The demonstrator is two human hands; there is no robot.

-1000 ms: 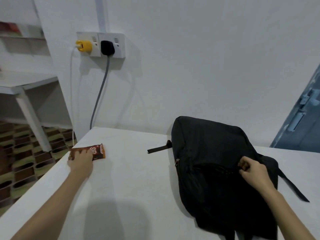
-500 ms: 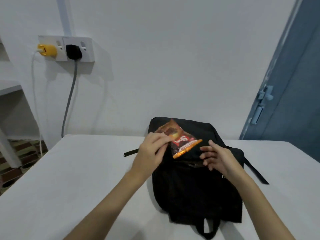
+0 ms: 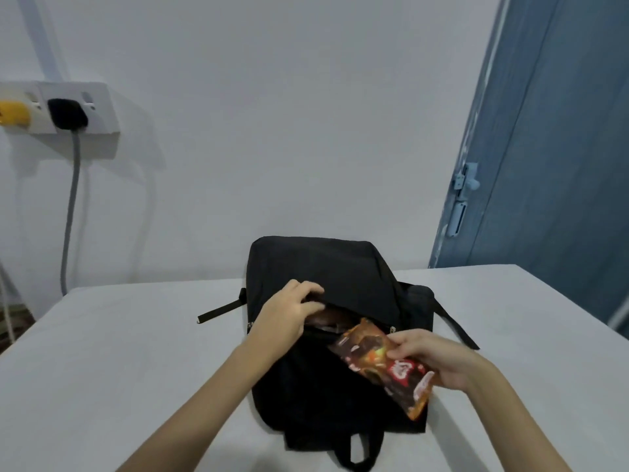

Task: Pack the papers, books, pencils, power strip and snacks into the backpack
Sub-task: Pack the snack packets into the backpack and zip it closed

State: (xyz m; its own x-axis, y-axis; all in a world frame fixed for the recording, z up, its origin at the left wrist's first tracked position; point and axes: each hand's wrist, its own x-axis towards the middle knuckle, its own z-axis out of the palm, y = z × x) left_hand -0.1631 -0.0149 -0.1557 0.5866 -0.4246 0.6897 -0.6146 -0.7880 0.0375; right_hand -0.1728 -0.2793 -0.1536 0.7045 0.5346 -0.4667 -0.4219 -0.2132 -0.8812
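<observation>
Backpack (image 3: 326,267) lies flat on the white desk (image 3: 119,352), black, its pocket opening gaping across the middle. Left hand (image 3: 289,311) is up at that opening, fingers curled over the upper flap, pinching the fabric and lifting it so the slot is held wide. Something brownish shows just inside the gap, too dark to make out. Right hand (image 3: 432,359) grips the snack packet (image 3: 384,366), thumb on top and fingers wrapped beneath, closed firmly around its near half. The packet is tilted, its far corner poking at the lip of the opening while the near end hangs over the bag's front. The wrapper is brown and orange with a red patch carrying white lettering; the hand and blur make it unreadable.

Around the bag: a black strap (image 3: 221,310) trails off to the left across the desk, and a carry loop (image 3: 357,451) hangs at the near edge. On the wall at left, a white socket plate (image 3: 98,110) holds a black plug (image 3: 66,114) with a grey cable (image 3: 69,212) dropping down, plus a yellow plug (image 3: 12,112) beside it. A blue door (image 3: 561,165) stands at right.
</observation>
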